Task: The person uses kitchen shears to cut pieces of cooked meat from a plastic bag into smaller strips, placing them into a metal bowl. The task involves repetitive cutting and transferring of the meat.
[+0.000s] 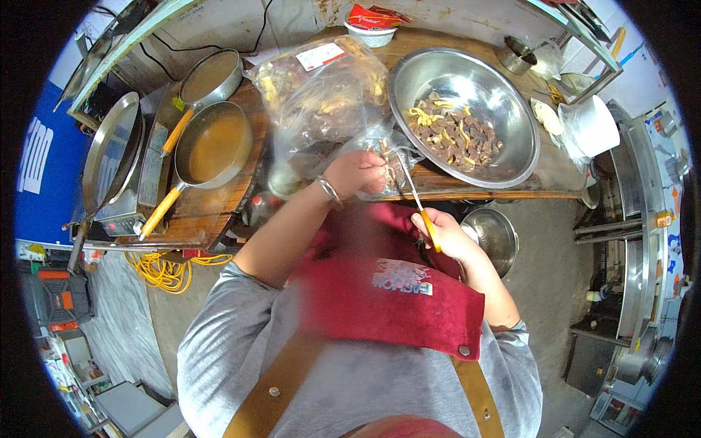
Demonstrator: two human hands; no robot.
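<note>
My left hand [358, 174] is closed on the gathered edge of a clear plastic bag [391, 183] at the table's front edge. Small brownish pieces show by its fingertips; whether the fingers also pinch one is unclear. In my right hand [452, 235] is a yellow-handled utensil [415, 191] with a narrow metal blade, its far end reaching the bag's opening. Just behind my left hand lies a large clear bag [323, 104] of dark brown and yellow food, with a label on top. A wide steel bowl [465, 71] to the right contains dark brown chunks and yellow strips [457, 131].
Two wooden-handled pans [211, 76] [219, 145] of brownish liquid stand left, near a frying pan [112, 150] on a cooker. A white basket [371, 37] with a red packet is behind. A white roll [591, 126] stands right. A metal pot [493, 241] sits below the table edge.
</note>
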